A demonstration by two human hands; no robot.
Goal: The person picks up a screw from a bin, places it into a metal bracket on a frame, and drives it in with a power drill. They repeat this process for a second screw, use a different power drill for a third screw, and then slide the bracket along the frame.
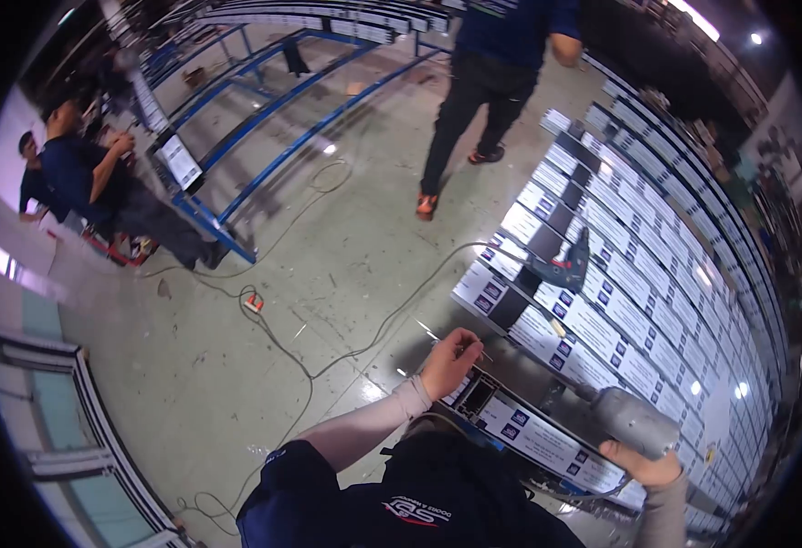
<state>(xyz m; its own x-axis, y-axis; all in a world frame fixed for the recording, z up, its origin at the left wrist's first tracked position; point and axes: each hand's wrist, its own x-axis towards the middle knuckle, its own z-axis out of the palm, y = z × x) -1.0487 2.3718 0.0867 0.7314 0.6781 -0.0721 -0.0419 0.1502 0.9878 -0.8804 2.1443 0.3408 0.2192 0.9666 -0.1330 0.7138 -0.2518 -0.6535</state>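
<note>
My left hand [452,362] is held up beside the near end of a labelled profile [547,437], its fingers pinched together; a thin thing seems to stick out of them, too small to name. My right hand [643,464] is wrapped round the rear of a grey power tool [637,422], which points left over the profiles. The near profile lies across in front of my body, with a dark rectangular cutout by its left end. A corded drill [564,265] rests on the stacked labelled profiles [638,320] farther off.
A person [492,91] in dark clothes stands beyond the profiles. Two more people [100,183] are at the left, near a blue metal rack [278,100]. A cable [374,342] runs over the floor [264,338]. Framed panels [72,429] are at the lower left.
</note>
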